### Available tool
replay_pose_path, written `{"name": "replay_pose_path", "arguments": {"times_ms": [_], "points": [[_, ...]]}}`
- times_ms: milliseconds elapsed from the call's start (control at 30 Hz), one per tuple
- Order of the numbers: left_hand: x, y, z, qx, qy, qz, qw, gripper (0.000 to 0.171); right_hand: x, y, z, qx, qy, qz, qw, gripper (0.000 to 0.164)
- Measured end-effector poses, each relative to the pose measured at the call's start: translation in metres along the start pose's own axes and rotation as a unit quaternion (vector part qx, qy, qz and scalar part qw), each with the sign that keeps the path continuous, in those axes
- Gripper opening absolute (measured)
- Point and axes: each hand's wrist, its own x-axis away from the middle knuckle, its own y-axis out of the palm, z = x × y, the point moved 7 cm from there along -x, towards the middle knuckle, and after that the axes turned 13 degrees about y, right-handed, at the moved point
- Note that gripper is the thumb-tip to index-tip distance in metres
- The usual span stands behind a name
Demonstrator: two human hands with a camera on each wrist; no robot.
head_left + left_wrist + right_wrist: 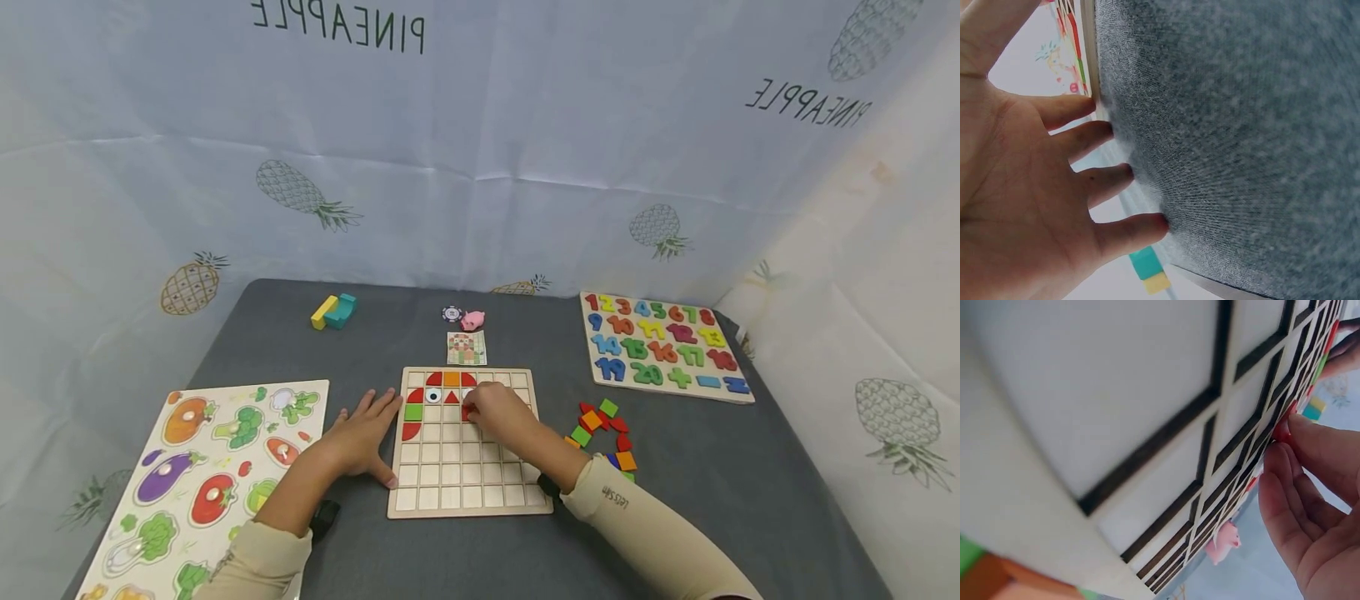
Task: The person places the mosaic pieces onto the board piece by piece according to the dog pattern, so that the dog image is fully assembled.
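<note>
A wooden grid board (450, 475) lies on the dark table. In its upper left cells sit red, green and orange tiles, a red triangle (451, 398) and a round eye piece (432, 396). My right hand (498, 414) is over the upper middle of the board. Its thumb and fingertips pinch a red tile (1283, 426), whose exact shape is partly hidden by the fingers. At the board's left edge my left hand (358, 442) rests with its fingers spread, and it holds nothing. Just behind the board lies a small picture card (467, 348).
Loose colored tiles (591, 419) lie right of the board. A number puzzle (663, 346) stands back right, and a vegetable puzzle (247, 408) covers the left front. Behind the card are a pink pig (472, 320), a poker chip (452, 313) and yellow and teal blocks (340, 312).
</note>
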Motion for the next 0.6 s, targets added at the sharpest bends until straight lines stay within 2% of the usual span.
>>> {"name": "replay_pose_path", "arguments": {"times_ms": [133, 233, 333, 433, 500, 600], "points": [[-0.001, 0.000, 0.001, -0.001, 0.003, 0.003, 1.0000, 0.125, 0.005, -0.002, -0.004, 0.061, -0.032, 0.014, 0.998, 0.008], [0.000, 0.000, 0.000, 0.002, 0.003, 0.010, 0.9999, 0.125, 0.008, -0.003, -0.010, 0.108, -0.068, 0.020, 0.992, 0.010], [0.004, 0.000, -0.002, 0.004, 0.003, 0.016, 0.9998, 0.125, 0.010, -0.005, -0.011, 0.091, -0.078, 0.001, 0.993, 0.014], [0.005, 0.001, -0.002, 0.005, 0.008, 0.016, 0.9998, 0.125, 0.011, -0.012, 0.005, 0.034, -0.047, -0.012, 0.998, 0.019], [0.004, 0.002, -0.002, 0.006, 0.012, 0.013, 0.9998, 0.125, 0.013, -0.022, 0.027, 0.007, -0.006, -0.004, 1.000, 0.021], [0.001, 0.001, -0.001, 0.003, 0.017, 0.009, 0.9998, 0.125, 0.018, -0.037, 0.074, 0.039, 0.066, 0.030, 0.997, 0.016]]}}
